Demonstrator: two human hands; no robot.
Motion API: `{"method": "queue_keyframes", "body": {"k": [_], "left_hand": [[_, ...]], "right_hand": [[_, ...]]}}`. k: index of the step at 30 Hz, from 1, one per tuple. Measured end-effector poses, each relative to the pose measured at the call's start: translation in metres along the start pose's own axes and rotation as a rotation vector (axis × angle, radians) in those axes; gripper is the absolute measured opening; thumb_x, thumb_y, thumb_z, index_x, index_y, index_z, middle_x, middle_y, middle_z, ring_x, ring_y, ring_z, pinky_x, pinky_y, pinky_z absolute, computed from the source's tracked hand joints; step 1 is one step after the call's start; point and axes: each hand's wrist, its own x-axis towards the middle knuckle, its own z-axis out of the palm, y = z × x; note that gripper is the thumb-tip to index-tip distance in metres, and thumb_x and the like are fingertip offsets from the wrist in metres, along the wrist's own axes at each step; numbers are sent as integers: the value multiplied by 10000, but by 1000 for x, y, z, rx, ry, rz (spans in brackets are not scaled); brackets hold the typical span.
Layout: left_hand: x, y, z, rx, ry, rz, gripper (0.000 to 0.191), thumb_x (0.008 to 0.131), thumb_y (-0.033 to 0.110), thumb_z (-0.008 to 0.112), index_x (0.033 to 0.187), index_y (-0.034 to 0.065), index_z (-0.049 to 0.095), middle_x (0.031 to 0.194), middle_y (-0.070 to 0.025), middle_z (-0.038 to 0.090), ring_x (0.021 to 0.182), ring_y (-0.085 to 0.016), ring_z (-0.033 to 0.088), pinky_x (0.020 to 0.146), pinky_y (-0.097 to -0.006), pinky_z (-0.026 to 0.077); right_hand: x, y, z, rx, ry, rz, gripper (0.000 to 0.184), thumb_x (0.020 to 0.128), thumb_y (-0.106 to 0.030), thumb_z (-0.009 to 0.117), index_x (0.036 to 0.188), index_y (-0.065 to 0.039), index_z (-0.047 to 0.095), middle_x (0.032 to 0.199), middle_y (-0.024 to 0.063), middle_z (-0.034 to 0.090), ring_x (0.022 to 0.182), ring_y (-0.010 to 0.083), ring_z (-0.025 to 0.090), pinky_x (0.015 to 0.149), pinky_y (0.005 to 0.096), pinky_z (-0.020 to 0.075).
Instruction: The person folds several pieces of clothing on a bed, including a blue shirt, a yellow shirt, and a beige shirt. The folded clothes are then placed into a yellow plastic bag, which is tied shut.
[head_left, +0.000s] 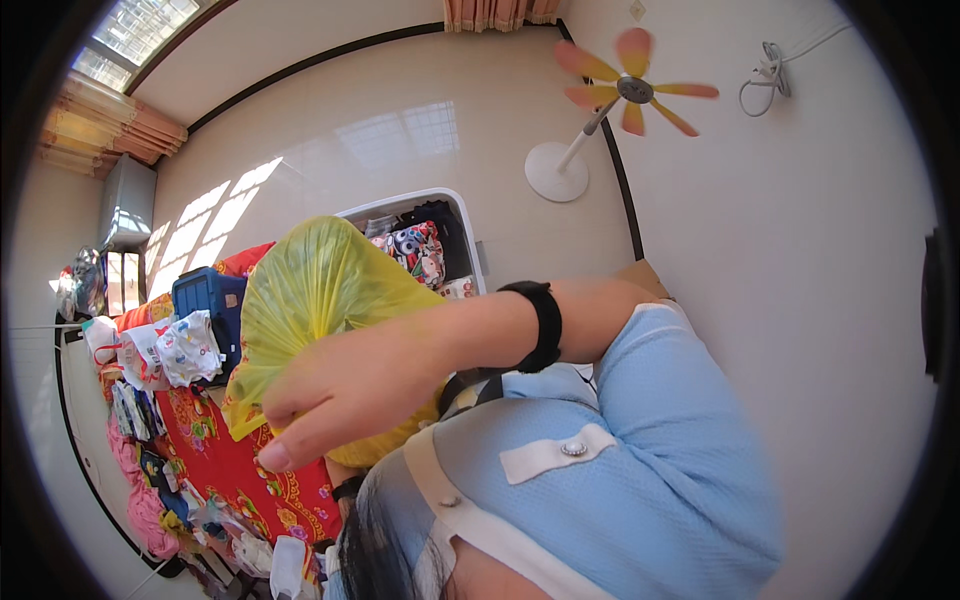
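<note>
A translucent yellow plastic bag (322, 277) bulges upward in front of me, its pleats running in under my right hand (360, 386). That hand reaches across from the right, gripping the gathered part of the bag, with the thumb on the near side. A black band circles its wrist. Lower down, my left wrist shows with a black band, while my left hand is hidden behind the bag and my right arm. More yellow plastic hangs below the right hand. Beneath lies a red floral bedspread (217, 442).
A white-rimmed bin (469, 232) holding folded clothes stands beyond the bag. A blue storage box (214, 300) and a patterned white cloth (191, 349) are at left. Clothes (146, 510) line the far bed side. A pedestal fan (634, 90) stands near the wall.
</note>
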Motion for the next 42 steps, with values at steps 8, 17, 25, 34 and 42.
{"method": "queue_keyframes", "body": {"k": [8,17,25,34,42], "left_hand": [[24,0,56,-146,-58,217,698,1027,602,386,1506,96,424,1483,-113,524,1321,-289,534,1084,-460,446],[70,-46,141,-272,278,400,678,1035,582,389,1501,90,430,1477,-114,531,1312,-285,542,1083,-450,451],[18,-113,198,-411,646,456,661,1042,564,392,1496,86,435,1471,-116,536,1305,-282,549,1082,-441,455],[23,-103,228,-449,709,566,641,1050,544,395,1490,80,441,1465,-117,543,1297,-278,558,1081,-430,459],[51,-75,244,-545,684,670,624,1056,526,398,1485,76,446,1459,-118,548,1289,-275,565,1079,-421,463]], "right_hand": [[56,-11,-63,50,-99,282,897,960,-757,385,895,67,735,893,213,743,844,250,750,855,317,540],[34,31,-207,175,-556,257,856,981,-734,395,927,64,699,950,165,700,975,234,663,935,368,477],[40,35,-222,430,-848,112,804,1010,-678,410,1107,78,667,1048,170,691,999,253,659,925,372,495],[65,24,-236,428,-927,17,763,1020,-652,424,1142,69,642,1023,138,672,998,221,635,930,351,478],[115,6,-293,298,-871,101,684,1043,-612,398,1079,17,665,1048,101,666,1072,190,592,1026,333,391]]}}
